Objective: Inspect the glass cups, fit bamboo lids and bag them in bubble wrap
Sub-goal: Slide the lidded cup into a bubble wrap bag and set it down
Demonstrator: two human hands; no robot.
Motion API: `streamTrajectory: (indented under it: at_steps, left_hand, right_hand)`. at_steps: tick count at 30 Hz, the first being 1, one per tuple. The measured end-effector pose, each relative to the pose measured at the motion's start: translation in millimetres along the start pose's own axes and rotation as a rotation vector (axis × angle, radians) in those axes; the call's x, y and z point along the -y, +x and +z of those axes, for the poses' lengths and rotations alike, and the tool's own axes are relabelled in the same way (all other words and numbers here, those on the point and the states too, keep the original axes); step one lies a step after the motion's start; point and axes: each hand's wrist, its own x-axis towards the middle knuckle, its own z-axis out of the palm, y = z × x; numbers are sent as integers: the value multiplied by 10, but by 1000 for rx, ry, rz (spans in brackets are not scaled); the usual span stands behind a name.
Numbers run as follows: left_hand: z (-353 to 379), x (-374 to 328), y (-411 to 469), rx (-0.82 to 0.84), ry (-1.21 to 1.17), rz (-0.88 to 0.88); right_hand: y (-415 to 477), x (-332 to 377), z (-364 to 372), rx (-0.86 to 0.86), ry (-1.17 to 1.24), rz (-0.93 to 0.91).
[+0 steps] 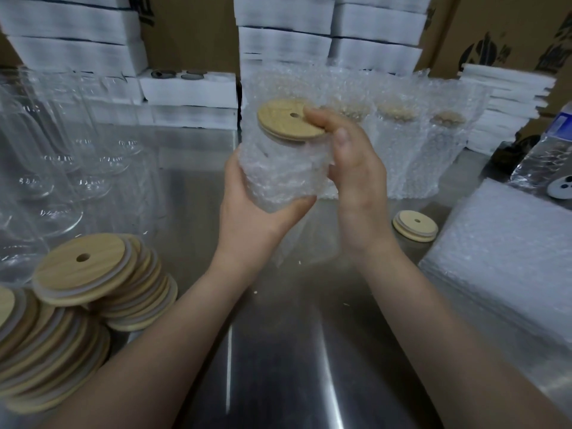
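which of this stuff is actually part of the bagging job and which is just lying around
Job: left hand and right hand gripping the lidded cup in its bubble bag; lid stacks; bare glass cups; bagged cups; bag pile; loose lid.
Lying about: water bottle; white stacks; cardboard boxes.
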Motion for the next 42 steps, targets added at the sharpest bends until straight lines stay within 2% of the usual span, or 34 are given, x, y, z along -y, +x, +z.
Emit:
streamTrajectory:
  at_steps: [5,10,12,17,20,23,27,33,42]
  left_hand:
    - [-49,44,20,96,-181,-154]
    - [-70,67,31,204,-307,-250]
    - [-68,67,23,242,-303,-261]
    - [-83,64,58,336,-239,-252]
    - [-102,64,90,295,-177,-252]
    - [-118,96,100,237,-213,-244]
    - [-133,180,147,122,-261,-269]
    - [-150,109,164,33,-283,-309]
    - [-146,177,164,-114,-169,-235]
  right_hand:
    - [106,-33,-106,-122,210,277]
    - [135,-198,-217,-20,263,489]
    - [131,-213,-214,-1,285,517]
    - [149,-204,-237,-38,342,442]
    - [154,-197,-255,-103,317,428]
    - [172,-178,-249,-167,270,424]
    - [180,-180,-254,-207,334,402]
    - [159,-185,-252,-178,433,378]
    - [171,-174,-234,-54,193,507]
